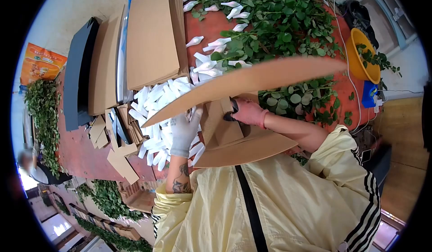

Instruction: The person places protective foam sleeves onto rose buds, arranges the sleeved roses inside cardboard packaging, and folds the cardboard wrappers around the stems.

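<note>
- We see two gloved hands: one left hand (183,133) in a white glove and one right hand (249,113) in a pink glove with dark fingertips.
- Between them, in front of our pale yellow jacket (216,207), is one large, bent brown cardboard piece: one curved panel (254,79) above, one panel (243,154) below, and a ridged corrugated part (216,128) between.
- Our right hand is closed on the corrugated part; our left touches the cardboard, its fingers partly hidden, so we cannot tell whether it grips.
- Beside our left hand is one heap of white tube-like sleeves (155,100), too many to count.
- Beyond, on the red desk (204,26), are one stack of flat brown cardboard sheets (153,40) and one spread of green leafy stems (285,20).
- To the right is one round yellow basin (360,67).
</note>
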Tool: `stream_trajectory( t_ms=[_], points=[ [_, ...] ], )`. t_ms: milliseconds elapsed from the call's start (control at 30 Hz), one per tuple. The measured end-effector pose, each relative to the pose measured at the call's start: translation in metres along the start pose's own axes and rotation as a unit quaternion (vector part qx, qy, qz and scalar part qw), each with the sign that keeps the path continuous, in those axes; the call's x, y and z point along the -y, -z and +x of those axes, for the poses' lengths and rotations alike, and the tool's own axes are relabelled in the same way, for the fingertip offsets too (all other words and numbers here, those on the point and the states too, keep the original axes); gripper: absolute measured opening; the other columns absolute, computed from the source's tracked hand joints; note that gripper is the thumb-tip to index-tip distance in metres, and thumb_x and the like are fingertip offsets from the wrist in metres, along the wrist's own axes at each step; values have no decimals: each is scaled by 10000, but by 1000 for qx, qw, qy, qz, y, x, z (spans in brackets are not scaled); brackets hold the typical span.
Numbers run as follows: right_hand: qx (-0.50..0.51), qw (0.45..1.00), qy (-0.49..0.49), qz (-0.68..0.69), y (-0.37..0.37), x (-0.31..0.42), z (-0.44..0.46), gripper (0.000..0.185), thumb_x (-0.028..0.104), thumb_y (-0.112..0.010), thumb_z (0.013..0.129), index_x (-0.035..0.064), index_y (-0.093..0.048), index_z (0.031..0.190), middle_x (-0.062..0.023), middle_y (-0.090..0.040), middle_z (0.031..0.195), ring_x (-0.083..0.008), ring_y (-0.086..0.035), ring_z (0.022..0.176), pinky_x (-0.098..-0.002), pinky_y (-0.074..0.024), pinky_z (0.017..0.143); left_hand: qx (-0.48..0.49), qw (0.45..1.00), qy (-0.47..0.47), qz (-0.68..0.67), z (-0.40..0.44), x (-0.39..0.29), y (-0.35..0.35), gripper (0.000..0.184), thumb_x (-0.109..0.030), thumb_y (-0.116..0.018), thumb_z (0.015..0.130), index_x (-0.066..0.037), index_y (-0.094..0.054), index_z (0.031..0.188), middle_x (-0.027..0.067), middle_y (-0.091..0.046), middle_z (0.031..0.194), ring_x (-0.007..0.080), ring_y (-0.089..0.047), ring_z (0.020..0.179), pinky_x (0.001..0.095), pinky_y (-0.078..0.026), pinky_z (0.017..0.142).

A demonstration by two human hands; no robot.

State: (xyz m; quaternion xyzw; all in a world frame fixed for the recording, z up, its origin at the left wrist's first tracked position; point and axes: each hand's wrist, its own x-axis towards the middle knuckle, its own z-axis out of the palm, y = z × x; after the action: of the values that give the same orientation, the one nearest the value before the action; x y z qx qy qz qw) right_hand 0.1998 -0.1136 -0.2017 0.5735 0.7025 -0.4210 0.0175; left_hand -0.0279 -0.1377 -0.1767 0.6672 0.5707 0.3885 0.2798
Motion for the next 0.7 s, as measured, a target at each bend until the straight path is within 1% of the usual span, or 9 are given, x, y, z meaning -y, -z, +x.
stream_trajectory(
  t_ms=[67,133,200,233,300,433,500,633,700],
  points=[
    [-78,996,26,-38,-18,-15,8,470,343,-598,765,13,-551,1096,-209,-598,1088,-343,-562,1050,-415,-437,913,85,971,222,-23,-18,-3,6,382,-297,-669,827,22,-597,1024,132,-655,834,252,-627,789,368,-476,736],
    [-54,998,22,-15,-11,-8,4,495,370,-599,773,10,-539,1107,-211,-598,1085,-354,-560,1049,-421,-435,911,160,965,200,50,-37,26,-5,343,-302,-659,816,16,-629,941,136,-656,738,191,-627,623,331,-480,592],
    [-58,998,21,-20,-13,-8,3,521,410,-594,786,6,-532,1110,-213,-597,1083,-361,-557,1050,-425,-434,910,178,962,204,-24,-49,25,-14,303,-276,-656,812,13,-637,902,108,-641,652,161,-596,514,311,-462,522],
    [-55,998,20,-20,-16,-9,1,521,410,-594,786,6,-532,1110,-213,-597,1083,-361,-557,1050,-425,-434,910,178,962,207,-26,-48,19,-13,303,-276,-656,812,13,-637,902,108,-641,652,161,-596,514,311,-462,522],
    [-59,998,20,-16,-17,-9,3,540,436,-584,800,-12,-531,1098,-213,-598,1085,-363,-562,1041,-426,-433,911,245,936,254,1,-36,7,-5,327,-243,-664,821,42,-631,977,145,-681,836,183,-633,736,339,-485,699],
    [-96,993,32,-64,-16,-1,1,533,434,-581,805,-25,-542,1072,-213,-603,1081,-363,-570,1027,-422,-437,905,251,932,264,1,-36,11,-5,327,-231,-666,817,51,-626,978,148,-684,849,185,-631,736,338,-481,699],
    [-29,997,28,-67,-3,6,-4,531,436,-578,806,-28,-552,1064,-218,-605,1077,-363,-575,1020,-420,-442,901,245,935,258,-8,-37,9,-6,306,-226,-664,819,44,-636,959,142,-685,837,185,-633,733,337,-481,698],
    [-30,994,38,-100,3,10,-3,533,447,-561,812,-21,-563,1067,-214,-609,1075,-345,-578,1031,-408,-445,903,257,931,258,-2,-44,26,-10,337,-226,-648,835,41,-607,1036,162,-679,911,176,-631,770,328,-478,702],
    [-26,990,35,-137,1,9,-1,543,453,-538,823,-28,-561,1072,-210,-610,1083,-328,-579,1047,-401,-445,910,212,931,241,-172,-46,19,-10,508,-322,-675,806,45,-542,1131,197,-654,985,244,-639,851,350,-476,753]
  ],
)
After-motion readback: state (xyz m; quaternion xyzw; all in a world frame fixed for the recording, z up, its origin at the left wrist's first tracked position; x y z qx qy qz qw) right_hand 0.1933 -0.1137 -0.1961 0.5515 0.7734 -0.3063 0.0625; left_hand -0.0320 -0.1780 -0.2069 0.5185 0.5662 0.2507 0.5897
